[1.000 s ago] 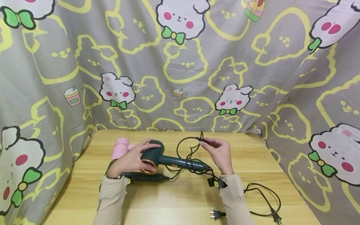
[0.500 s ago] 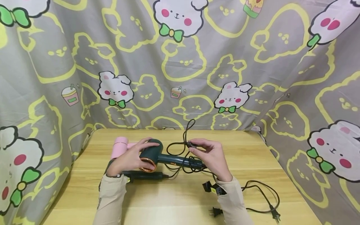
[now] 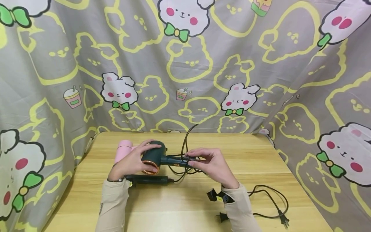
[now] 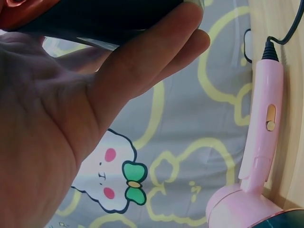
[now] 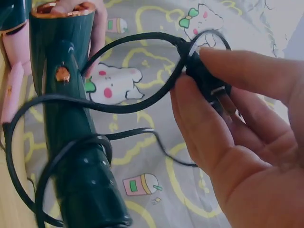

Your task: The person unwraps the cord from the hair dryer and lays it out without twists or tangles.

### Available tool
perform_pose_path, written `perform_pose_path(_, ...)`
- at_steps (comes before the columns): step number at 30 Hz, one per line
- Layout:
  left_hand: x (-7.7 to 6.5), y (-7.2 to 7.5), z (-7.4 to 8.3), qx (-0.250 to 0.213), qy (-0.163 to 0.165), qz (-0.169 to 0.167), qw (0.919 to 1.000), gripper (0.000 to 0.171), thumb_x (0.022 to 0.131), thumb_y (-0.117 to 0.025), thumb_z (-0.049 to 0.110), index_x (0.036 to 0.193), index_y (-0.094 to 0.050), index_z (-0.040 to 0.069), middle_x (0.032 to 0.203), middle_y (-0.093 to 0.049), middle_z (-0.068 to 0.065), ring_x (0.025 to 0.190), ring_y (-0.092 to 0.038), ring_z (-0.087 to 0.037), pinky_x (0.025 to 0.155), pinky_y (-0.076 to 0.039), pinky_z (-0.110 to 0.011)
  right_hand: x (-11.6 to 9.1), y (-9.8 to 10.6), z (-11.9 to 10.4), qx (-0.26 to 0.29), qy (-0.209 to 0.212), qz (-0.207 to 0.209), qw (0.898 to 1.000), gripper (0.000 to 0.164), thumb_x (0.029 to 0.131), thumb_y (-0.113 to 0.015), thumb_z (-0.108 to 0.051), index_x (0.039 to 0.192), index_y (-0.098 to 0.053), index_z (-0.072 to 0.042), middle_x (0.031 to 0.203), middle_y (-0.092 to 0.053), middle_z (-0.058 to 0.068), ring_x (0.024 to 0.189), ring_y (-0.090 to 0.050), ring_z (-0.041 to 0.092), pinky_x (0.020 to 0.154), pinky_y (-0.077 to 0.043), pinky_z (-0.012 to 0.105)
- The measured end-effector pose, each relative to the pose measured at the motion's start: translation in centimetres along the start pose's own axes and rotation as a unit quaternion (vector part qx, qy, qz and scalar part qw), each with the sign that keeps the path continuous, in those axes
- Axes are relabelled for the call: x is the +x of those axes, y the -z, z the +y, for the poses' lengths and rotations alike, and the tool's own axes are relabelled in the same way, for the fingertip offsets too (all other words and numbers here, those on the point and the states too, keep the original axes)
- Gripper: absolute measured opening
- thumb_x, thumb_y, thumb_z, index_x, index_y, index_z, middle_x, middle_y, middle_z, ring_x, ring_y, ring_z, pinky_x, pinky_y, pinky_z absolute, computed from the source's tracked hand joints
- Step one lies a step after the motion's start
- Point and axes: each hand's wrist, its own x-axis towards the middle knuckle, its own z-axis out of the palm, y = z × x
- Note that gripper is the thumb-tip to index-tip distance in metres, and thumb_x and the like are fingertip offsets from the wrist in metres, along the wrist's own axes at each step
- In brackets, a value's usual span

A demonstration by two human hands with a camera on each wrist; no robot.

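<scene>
My left hand (image 3: 131, 164) grips the head of a dark green hair dryer (image 3: 153, 153), thumb at its copper-rimmed opening and fingers over the top. The dryer's handle (image 5: 71, 123) points right, and its black cord (image 5: 128, 108) loops around it. My right hand (image 3: 213, 164) pinches the two-pin plug (image 5: 206, 76) at the cord's end, over the handle. A loop of cord stands up beyond the fingers in the head view. Behind my left hand lies a pink hair dryer (image 4: 263, 118), partly hidden in the head view.
Another dark green handle (image 3: 153, 179) with a cord lies just in front of the held dryer. On the wooden table (image 3: 174, 209), at right, a black cord (image 3: 269, 191) curves to a plug (image 3: 283, 220). Another plug (image 3: 223, 217) lies by the right sleeve. Patterned curtain (image 3: 162, 64) surrounds the table.
My right hand has moved left and nearer with the plug, from beyond the handle's end to over the handle. The cord loops shifted with it. My left hand stays on the dryer's head.
</scene>
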Motion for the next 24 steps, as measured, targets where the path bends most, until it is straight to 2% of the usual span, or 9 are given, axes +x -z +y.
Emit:
perform_pose_path(5,-0.2,0.2,-0.3,0.001,-0.001,0.017,0.9999,0.087,0.068,-0.096,0.046,0.145,-0.059,0.032,0.164,-0.034,-0.012,0.129,-0.054,-0.041,0.096,-0.052,-0.047,0.0,-0.3,0.0,-0.023,-0.025,-0.041,0.999,0.024,0.087,-0.082,-0.007,0.111,-0.081,-0.009,0.121,-0.076,0.013,0.106,-0.074,0.015,0.082,-0.063,0.034)
perform_pose_path(11,-0.6,0.7,-0.6,-0.006,0.002,0.036,0.9993,0.087,0.068,-0.096,0.044,0.145,-0.058,0.035,0.164,-0.033,-0.013,0.132,-0.051,-0.044,0.1,-0.049,-0.053,0.2,-0.4,0.5,-0.021,-0.033,-0.089,0.995,0.02,0.089,-0.08,-0.005,0.109,-0.08,-0.006,0.118,-0.076,0.015,0.104,-0.075,0.017,0.084,-0.061,0.031)
perform_pose_path(15,-0.8,1.0,-0.8,-0.007,0.003,0.045,0.9989,0.087,0.068,-0.097,0.041,0.145,-0.057,0.035,0.164,-0.033,-0.013,0.131,-0.052,-0.043,0.1,-0.049,-0.052,0.2,-0.4,0.8,-0.048,-0.027,-0.117,0.992,0.019,0.09,-0.079,-0.008,0.109,-0.081,-0.009,0.117,-0.077,0.011,0.108,-0.073,0.014,0.082,-0.059,0.026)
perform_pose_path(20,-1.0,1.2,-0.9,-0.004,0.006,0.053,0.9986,0.087,0.069,-0.097,0.04,0.146,-0.056,0.036,0.165,-0.033,-0.013,0.129,-0.054,-0.042,0.099,-0.049,-0.051,0.3,-0.5,0.9,-0.063,-0.012,-0.135,0.989,0.018,0.09,-0.078,-0.003,0.106,-0.081,-0.009,0.111,-0.079,0.01,0.106,-0.073,0.012,0.079,-0.057,0.024)
perform_pose_path(24,-1.2,1.5,-0.9,-0.01,0.014,0.06,0.9981,0.088,0.068,-0.097,0.041,0.146,-0.056,0.037,0.167,-0.031,-0.012,0.132,-0.052,-0.043,0.101,-0.048,-0.053,0.3,-0.4,1.0,-0.072,-0.015,-0.143,0.987,0.016,0.09,-0.079,-0.007,0.106,-0.081,-0.009,0.108,-0.08,0.01,0.097,-0.075,0.011,0.073,-0.057,0.024)
